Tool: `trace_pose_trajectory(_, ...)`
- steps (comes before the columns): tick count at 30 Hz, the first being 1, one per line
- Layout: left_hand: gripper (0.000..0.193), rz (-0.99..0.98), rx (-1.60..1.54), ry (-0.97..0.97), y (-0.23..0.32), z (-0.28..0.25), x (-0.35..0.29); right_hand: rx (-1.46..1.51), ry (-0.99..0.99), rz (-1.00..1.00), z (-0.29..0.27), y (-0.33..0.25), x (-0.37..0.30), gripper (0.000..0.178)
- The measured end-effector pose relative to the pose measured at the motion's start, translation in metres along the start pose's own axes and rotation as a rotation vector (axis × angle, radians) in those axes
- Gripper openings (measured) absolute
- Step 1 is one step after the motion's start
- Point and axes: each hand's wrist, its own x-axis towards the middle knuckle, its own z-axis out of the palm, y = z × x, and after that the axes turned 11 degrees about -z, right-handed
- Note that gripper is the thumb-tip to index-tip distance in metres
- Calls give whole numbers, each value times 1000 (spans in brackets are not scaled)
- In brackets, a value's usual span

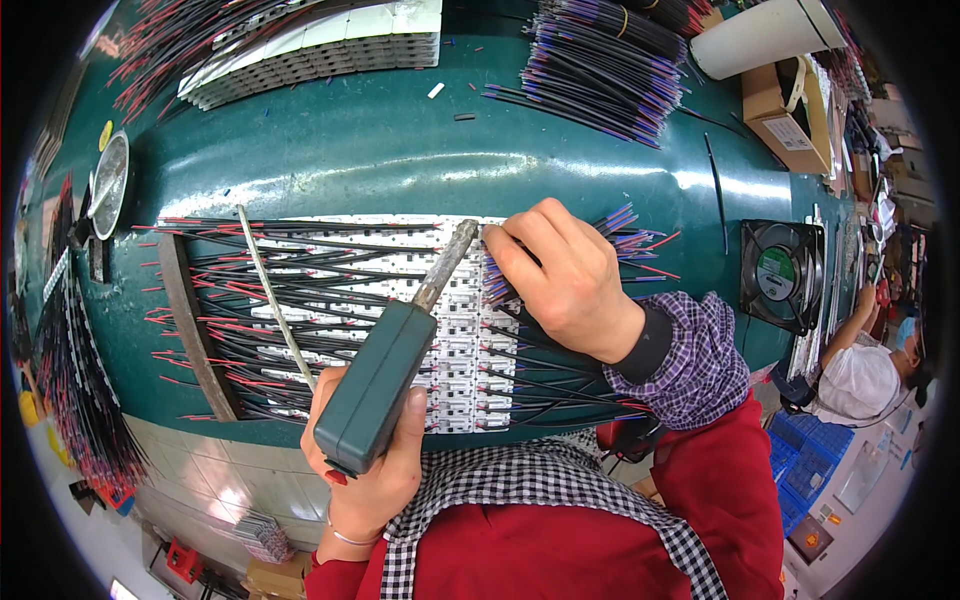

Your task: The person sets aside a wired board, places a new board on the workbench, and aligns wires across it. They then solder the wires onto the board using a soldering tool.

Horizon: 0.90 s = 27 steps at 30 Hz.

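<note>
My left hand is wrapped round a soldering gun with a dark green body. Its tarnished metal tip points up and right, over the upper part of a white circuit board panel. My right hand is closed, finger and thumb pinched at the panel's upper right edge by the tip. Black wires with blue and red ends stick out from behind that hand; what the fingertips pinch is mostly hidden. Rows of black and red wires run left across the panels.
A flat bar and a thin pale rod lie across the left wires. Stacked panels, wire bundles and a white cylinder stand far back. A black fan is right, a metal dish left. A person sits at far right.
</note>
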Motion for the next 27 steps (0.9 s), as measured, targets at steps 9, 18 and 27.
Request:
trace_pose_trajectory(9, 18, 37, 17, -17, 0, -4, 3, -34, -28, -2, -1, -3, 1, 32)
trace_pose_trajectory(18, 20, 8, -77, 93, 2, -7, -4, -16, -37, -2, -2, -3, 2, 32)
trace_pose_trajectory(27, 21, -2, -57, 28, -2, -5, -2, 67, 62, -5, 6, 10, -1, 19)
